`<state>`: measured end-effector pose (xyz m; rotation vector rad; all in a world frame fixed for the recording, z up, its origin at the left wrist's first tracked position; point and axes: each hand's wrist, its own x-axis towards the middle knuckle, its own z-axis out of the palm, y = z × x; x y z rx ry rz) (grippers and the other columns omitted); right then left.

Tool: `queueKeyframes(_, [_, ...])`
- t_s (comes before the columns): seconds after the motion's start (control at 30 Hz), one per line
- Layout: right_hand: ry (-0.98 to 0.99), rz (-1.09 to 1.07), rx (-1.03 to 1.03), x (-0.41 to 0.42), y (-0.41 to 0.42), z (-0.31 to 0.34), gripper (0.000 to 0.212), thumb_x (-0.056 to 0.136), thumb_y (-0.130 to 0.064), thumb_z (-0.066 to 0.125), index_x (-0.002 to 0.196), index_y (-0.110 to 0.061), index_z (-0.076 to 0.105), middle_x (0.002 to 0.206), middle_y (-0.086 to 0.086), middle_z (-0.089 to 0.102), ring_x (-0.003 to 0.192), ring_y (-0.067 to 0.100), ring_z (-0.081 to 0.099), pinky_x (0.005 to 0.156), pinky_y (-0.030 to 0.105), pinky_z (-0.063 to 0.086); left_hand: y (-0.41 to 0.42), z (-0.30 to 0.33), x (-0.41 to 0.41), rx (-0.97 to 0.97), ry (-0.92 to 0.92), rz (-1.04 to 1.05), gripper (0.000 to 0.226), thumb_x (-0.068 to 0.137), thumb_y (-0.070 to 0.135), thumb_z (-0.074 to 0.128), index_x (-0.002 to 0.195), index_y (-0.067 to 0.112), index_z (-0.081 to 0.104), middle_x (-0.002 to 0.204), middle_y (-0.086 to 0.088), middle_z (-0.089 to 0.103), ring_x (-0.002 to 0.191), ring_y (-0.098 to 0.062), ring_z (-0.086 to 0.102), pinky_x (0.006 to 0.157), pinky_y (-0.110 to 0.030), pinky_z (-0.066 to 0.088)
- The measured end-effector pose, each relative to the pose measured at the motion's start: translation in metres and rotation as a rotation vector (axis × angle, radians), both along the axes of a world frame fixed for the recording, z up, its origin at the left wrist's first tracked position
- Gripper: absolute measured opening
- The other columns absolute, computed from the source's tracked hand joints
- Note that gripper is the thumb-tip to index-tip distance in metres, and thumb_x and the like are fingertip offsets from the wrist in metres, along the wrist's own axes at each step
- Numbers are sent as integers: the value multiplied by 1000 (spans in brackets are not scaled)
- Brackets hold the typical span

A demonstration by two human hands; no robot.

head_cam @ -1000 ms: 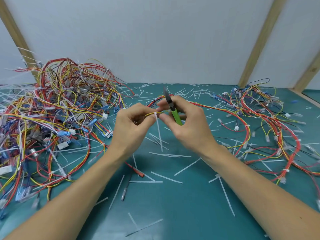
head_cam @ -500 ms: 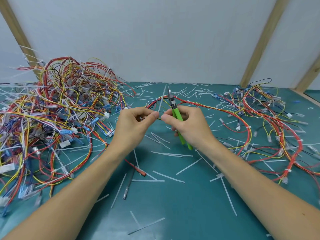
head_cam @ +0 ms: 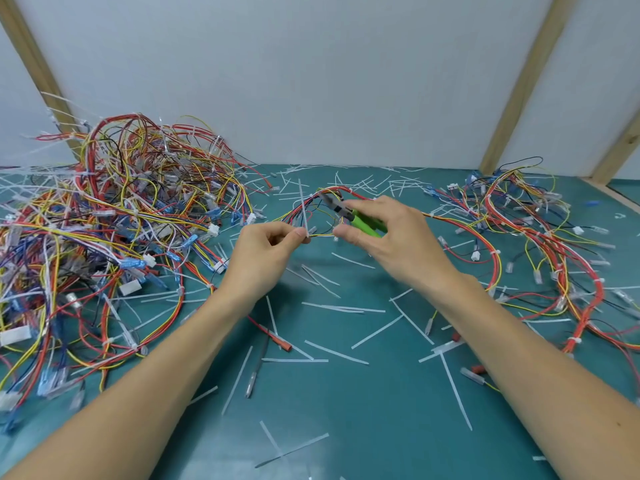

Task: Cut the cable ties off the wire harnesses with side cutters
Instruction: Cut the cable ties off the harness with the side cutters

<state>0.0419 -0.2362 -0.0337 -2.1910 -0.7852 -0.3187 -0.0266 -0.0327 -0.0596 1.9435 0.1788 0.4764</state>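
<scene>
My left hand (head_cam: 263, 251) pinches a thin bundle of red, yellow and black wires (head_cam: 318, 233) at a white cable tie (head_cam: 303, 209) whose tail stands upright above my fingers. My right hand (head_cam: 391, 237) holds the green-handled side cutters (head_cam: 356, 218), their dark jaws pointing up and left, and its thumb and fingers also touch the wires just right of the tie. The harness (head_cam: 457, 223) runs on from my hands across the green table (head_cam: 346, 410) toward the right pile. The jaws are a little apart from the tie.
A big tangle of wire harnesses with connectors (head_cam: 104, 230) fills the left of the table. A smaller spread of harnesses (head_cam: 540, 244) lies at the right. Several cut white tie tails (head_cam: 343, 308) litter the mat. A white wall with wooden posts (head_cam: 519, 81) closes the back.
My hands have moved slightly apart. The cutters have swung from upright to lying flatter with jaws pointing left. The tie's tail, hanging down a second ago, now stands upright over my left fingers.
</scene>
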Motion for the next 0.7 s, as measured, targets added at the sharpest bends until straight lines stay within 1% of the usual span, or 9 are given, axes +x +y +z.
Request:
queueKeyframes(0.03, [-15,-10,-32,0,-1,-1,47,79,-64,75,117,-36,76,94,-9,70,84,8,62,83,34,50,0,0,0,-4,-5,6,27,99,32,63,79,19,76,44,13,28,43,-6,23,43,-18,18])
queueKeyframes(0.07, [-33,-26,-58,-1,-3,-1,50,75,-67,77,112,-34,78,96,-10,74,85,9,65,84,36,53,1,0,1,-5,-8,14,27,99,32,62,79,19,76,44,13,27,43,-6,22,42,-17,18])
queueKeyframes(0.13, [-73,-47,-95,1,-7,-1,50,70,-69,80,103,-31,79,93,-15,75,84,9,66,82,37,55,1,0,1,-4,-9,35,30,100,32,60,79,17,75,42,13,24,42,-7,22,41,-15,16])
queueKeyframes(0.2, [-132,-54,-156,2,-9,1,48,70,-71,78,99,-33,77,93,-17,73,86,8,64,81,38,54,1,2,1,-16,-5,50,31,102,31,57,81,16,74,39,13,25,38,-6,22,39,-14,16])
queueKeyframes(0.3, [-233,-60,-263,2,-10,4,50,73,-72,74,105,-34,76,103,-14,73,98,14,64,86,38,50,1,4,1,-31,-3,44,31,105,26,53,85,15,74,37,17,36,35,-2,31,39,-12,21])
queueKeyframes(0.33, [-263,-63,-289,2,-9,5,51,74,-72,74,107,-32,76,106,-12,73,102,16,64,87,38,48,0,4,1,-23,-2,43,31,104,26,53,84,16,74,37,16,35,36,-3,30,40,-13,20])
queueKeyframes(0.4, [-301,-76,-326,0,-7,6,51,75,-70,75,109,-31,76,110,-10,73,107,18,63,87,36,42,0,4,0,0,-7,46,32,104,29,54,80,21,74,39,13,27,39,-6,22,41,-16,16])
queueKeyframes(0.5, [-326,-94,-359,-1,-7,8,50,78,-70,73,111,-33,75,113,-10,72,110,18,61,89,36,39,-1,4,0,55,-22,38,31,103,29,55,81,20,74,39,12,24,40,-8,21,41,-17,16])
queueKeyframes(0.7, [-317,-105,-380,-1,-7,9,49,80,-69,71,113,-34,73,116,-12,71,111,16,59,91,35,37,-4,5,-1,154,-27,24,27,103,29,56,84,21,73,39,11,30,42,-9,25,43,-20,19])
